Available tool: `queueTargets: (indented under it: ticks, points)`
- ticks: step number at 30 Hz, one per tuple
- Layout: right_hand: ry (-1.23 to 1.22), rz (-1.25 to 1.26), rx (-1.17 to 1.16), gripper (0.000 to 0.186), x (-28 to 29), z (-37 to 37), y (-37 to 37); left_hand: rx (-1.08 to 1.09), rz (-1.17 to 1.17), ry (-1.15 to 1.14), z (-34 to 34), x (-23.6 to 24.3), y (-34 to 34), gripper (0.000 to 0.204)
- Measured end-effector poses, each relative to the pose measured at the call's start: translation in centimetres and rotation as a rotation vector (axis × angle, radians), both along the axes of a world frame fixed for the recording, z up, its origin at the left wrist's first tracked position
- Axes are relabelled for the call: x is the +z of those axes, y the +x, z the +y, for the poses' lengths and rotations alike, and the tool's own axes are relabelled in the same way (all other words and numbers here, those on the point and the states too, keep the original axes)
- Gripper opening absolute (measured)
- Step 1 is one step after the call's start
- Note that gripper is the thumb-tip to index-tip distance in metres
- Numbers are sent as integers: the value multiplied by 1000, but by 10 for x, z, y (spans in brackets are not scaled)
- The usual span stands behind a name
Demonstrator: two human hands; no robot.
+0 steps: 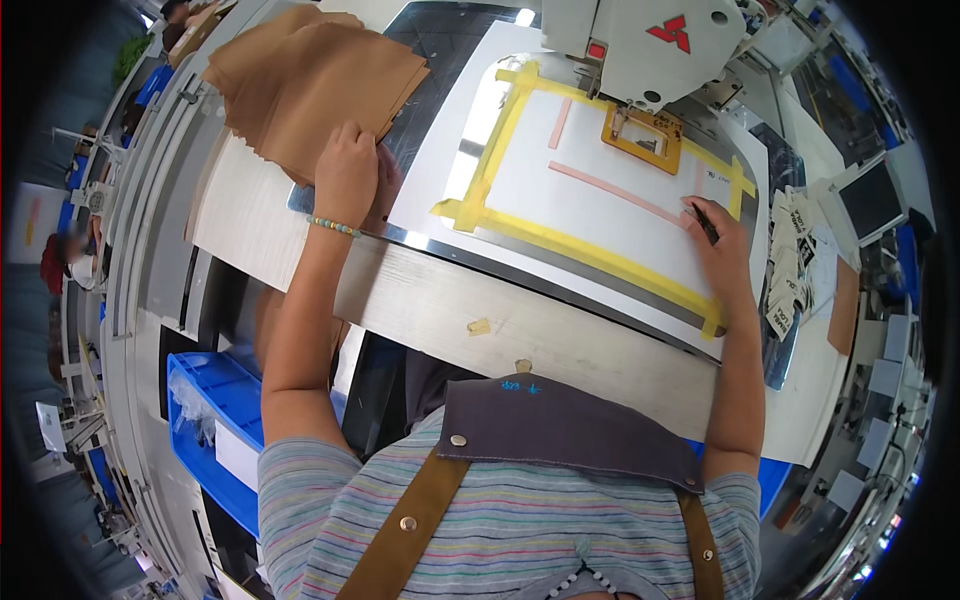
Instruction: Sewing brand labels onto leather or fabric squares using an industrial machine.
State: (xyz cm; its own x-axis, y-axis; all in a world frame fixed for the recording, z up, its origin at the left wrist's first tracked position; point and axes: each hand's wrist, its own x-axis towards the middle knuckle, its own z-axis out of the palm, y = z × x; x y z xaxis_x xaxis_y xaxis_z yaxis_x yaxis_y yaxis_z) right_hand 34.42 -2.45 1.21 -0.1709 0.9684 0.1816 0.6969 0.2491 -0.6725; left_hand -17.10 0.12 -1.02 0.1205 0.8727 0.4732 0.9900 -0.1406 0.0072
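Note:
At the upper left lies a fanned stack of brown sheets (310, 85). My left hand (348, 170) is at its near right corner, with the fingers pinched on a sheet's edge. A white panel (590, 220) framed with yellow tape lies flat under the sewing machine head (645, 50). Pink strips (615, 188) run along the panel. My right hand (722, 245) rests over the panel's right side, closed around a small dark tool (706, 224); its kind is mostly hidden by the fingers. The fingertips are close to the right end of the long pink strip.
A yellow presser frame (642, 138) sits over the panel's far edge. Printed fabric labels (790, 265) are piled at the right, near a screen (872, 200). A blue bin (215, 420) with clear plastic stands at the lower left. Tape scraps lie on the table's front strip (560, 345).

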Motion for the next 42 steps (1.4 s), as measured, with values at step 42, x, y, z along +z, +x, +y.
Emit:
queueTargets:
  ticks: [42]
  points:
    - [204, -324, 414, 36, 58, -13, -87, -351, -1347, -631, 58, 31, 125, 28]
